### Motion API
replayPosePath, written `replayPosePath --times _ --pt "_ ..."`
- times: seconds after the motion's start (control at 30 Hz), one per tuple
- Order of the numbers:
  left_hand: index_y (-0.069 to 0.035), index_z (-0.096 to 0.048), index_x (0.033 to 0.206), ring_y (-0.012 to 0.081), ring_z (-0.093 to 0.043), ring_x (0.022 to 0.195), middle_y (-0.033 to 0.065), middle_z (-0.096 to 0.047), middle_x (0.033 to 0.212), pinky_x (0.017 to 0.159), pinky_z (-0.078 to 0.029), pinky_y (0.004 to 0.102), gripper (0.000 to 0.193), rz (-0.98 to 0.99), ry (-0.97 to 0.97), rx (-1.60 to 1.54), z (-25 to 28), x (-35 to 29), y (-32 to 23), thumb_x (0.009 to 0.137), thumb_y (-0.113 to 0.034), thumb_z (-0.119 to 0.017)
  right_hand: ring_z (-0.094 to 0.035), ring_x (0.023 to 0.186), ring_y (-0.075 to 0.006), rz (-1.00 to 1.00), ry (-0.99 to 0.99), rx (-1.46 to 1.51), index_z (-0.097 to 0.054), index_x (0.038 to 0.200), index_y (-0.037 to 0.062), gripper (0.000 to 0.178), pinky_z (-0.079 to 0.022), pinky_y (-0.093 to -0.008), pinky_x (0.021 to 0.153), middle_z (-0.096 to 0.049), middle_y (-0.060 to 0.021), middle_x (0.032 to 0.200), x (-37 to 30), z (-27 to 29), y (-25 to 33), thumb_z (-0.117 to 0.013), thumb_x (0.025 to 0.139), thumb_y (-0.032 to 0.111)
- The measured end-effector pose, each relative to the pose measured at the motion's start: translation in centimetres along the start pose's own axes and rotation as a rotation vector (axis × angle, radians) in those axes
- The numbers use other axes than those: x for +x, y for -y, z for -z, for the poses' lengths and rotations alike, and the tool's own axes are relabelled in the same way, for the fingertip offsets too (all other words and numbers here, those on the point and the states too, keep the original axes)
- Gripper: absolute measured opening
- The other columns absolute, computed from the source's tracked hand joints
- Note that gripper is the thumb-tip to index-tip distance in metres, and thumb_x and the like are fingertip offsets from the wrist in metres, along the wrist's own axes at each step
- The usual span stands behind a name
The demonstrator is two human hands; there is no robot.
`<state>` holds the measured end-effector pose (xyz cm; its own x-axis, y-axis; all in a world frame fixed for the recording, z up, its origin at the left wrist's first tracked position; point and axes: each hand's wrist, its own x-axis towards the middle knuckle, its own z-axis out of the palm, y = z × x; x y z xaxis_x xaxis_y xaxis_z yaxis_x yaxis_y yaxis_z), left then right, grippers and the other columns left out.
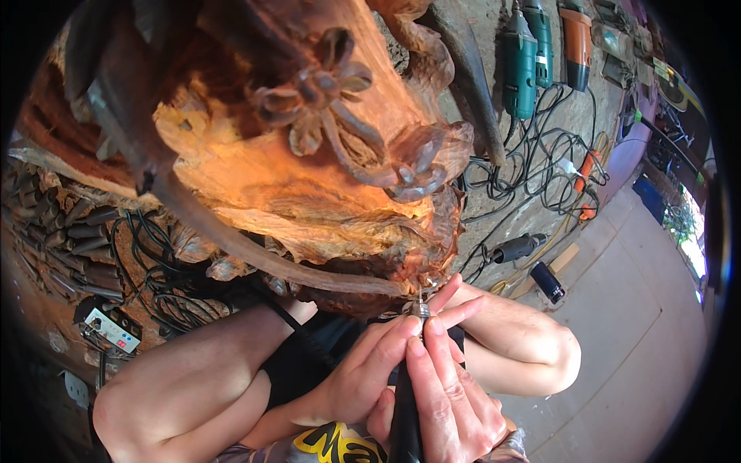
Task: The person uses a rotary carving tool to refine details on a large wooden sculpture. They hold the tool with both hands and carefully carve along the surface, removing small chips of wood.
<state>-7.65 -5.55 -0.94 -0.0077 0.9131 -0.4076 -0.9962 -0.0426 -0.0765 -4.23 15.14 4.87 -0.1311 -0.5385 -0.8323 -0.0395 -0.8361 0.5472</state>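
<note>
A slim rotary carving tool [404, 420] with a black handle and a metal collar points away from me, between both hands. My left hand [363, 370] pinches it near the collar from the left, thumb and fingers closed. From the right, my right hand [455, 401] wraps its fingers along the handle, with a couple of fingers stretched toward the wood. The thin bit meets or nearly meets the near lower edge of a large reddish-brown wood carving [270, 185]; contact cannot be told. A carved flower [318, 86] and a long curved stem stand out from the carving.
Green power tools [520, 65] and an orange-and-black tool [576, 48] lie at the far right among tangled black cables [525, 154]. A dark cylinder [547, 282] rests by a wood strip. At left are a control box [112, 330] and more cables [166, 285]. My bent legs flank the tool.
</note>
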Motion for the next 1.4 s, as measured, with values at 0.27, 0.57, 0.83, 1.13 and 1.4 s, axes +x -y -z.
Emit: replayPosePath --times 0.27,0.57,0.83,1.13,1.4 --pt "0.000 -0.022 0.158 0.0137 -0.053 0.110 0.0141 -0.042 0.156 0.107 -0.038 0.0323 0.058 -0.058 -0.013 0.062 -0.7 0.3 -0.4 0.108 -0.030 -0.025 -0.056 0.103 -0.0134 0.058 -0.009 -0.091 -0.056 0.115 -0.0032 0.026 -0.048 -0.0282 0.097 -0.060 -0.0072 0.111 -0.5 0.6 0.0 -0.042 0.109 0.017" --pt "0.000 -0.020 0.158 0.0140 -0.055 0.107 0.0158 -0.040 0.157 0.105 -0.040 0.0317 0.056 0.022 0.006 0.120 -0.7 0.4 -0.8 0.108 -0.025 -0.027 -0.060 0.107 -0.0177 0.066 -0.035 -0.280 -0.058 0.115 -0.0045 0.027 -0.049 -0.0310 0.099 -0.062 -0.0127 0.117 -0.5 1.3 0.5 -0.044 0.108 0.018" --pt "0.005 -0.061 0.115 0.0327 -0.026 0.150 0.0299 -0.039 0.153 0.121 -0.015 0.0466 0.069 -0.011 0.018 0.216 -2.2 0.9 -1.2 0.105 -0.055 -0.029 -0.066 0.103 -0.0274 0.639 -0.179 -1.052 -0.063 0.111 -0.0053 0.042 -0.052 -0.0374 0.097 -0.067 -0.0206 0.111 -2.0 0.4 -3.7 -0.055 0.098 0.033" --pt "0.005 -0.034 0.149 0.0263 -0.020 0.152 0.0192 -0.029 0.160 0.122 -0.015 0.0407 0.054 -0.153 0.164 0.028 -2.5 2.4 0.6 0.109 -0.031 -0.040 -0.072 0.101 -0.0367 1.393 -0.403 -1.829 -0.068 0.106 -0.0059 0.058 -0.054 -0.0432 0.095 -0.071 -0.0284 0.105 -3.3 -1.0 -6.8 -0.065 0.087 0.049" --pt "0.007 -0.028 0.151 0.0284 -0.023 0.151 0.0205 -0.029 0.160 0.124 -0.014 0.0409 0.067 -0.146 0.132 -0.028 -2.3 2.3 0.7 0.108 -0.044 -0.036 -0.070 0.106 -0.0359 1.218 -0.465 -2.032 -0.070 0.111 -0.0047 0.059 -0.052 -0.0416 0.100 -0.071 -0.0255 0.110 -3.1 -3.1 -6.7 -0.067 0.085 0.049"
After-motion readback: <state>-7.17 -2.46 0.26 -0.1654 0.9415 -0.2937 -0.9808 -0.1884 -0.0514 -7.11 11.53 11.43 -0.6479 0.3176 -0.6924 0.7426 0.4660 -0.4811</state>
